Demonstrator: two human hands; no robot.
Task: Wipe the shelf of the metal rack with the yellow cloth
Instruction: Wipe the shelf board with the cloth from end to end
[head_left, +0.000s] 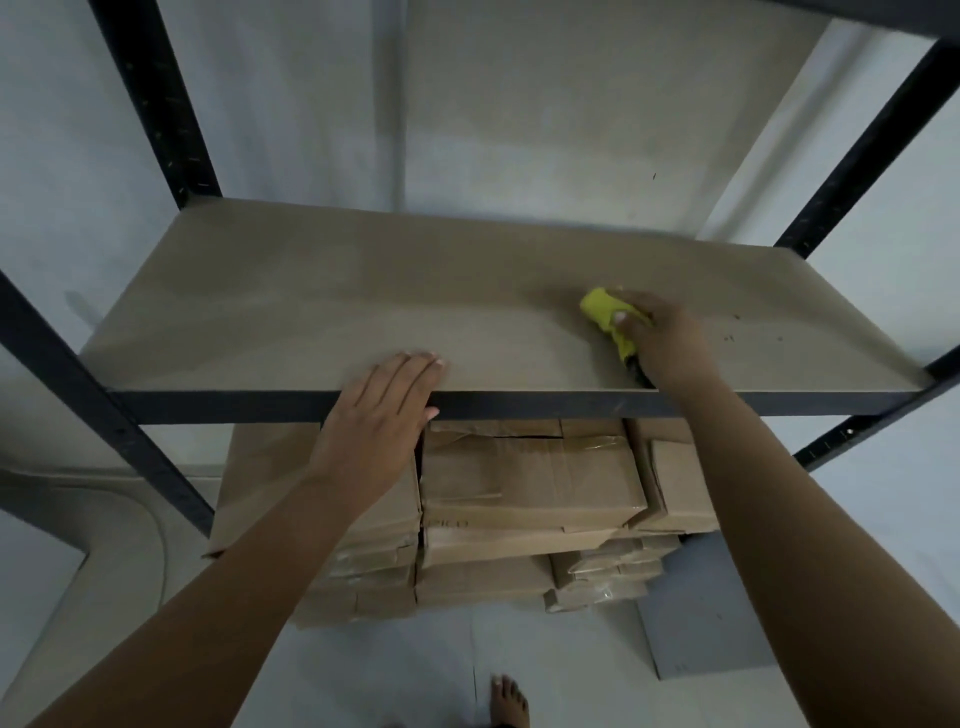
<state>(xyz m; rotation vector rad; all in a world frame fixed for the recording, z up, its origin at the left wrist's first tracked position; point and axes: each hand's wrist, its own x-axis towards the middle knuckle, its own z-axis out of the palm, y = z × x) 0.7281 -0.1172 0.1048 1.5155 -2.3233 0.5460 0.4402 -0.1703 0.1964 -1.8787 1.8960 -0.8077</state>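
Observation:
The beige shelf board (363, 291) of the dark metal rack (519, 405) fills the middle of the view. My right hand (667, 338) grips a bunched yellow cloth (602, 312) and presses it on the shelf's right half. Part of the cloth sticks out ahead of my fingers and part trails back under my palm. My left hand (384, 415) lies flat over the shelf's front edge near the middle, fingers together on the board, holding nothing.
Black uprights stand at the corners (161, 104) (872, 135). Stacked cardboard boxes (519, 499) sit on the floor below the shelf. A grey flat panel (701, 623) lies on the floor at right. My bare foot (509, 701) is at the bottom. Small dark specks (732, 332) dot the shelf's right end.

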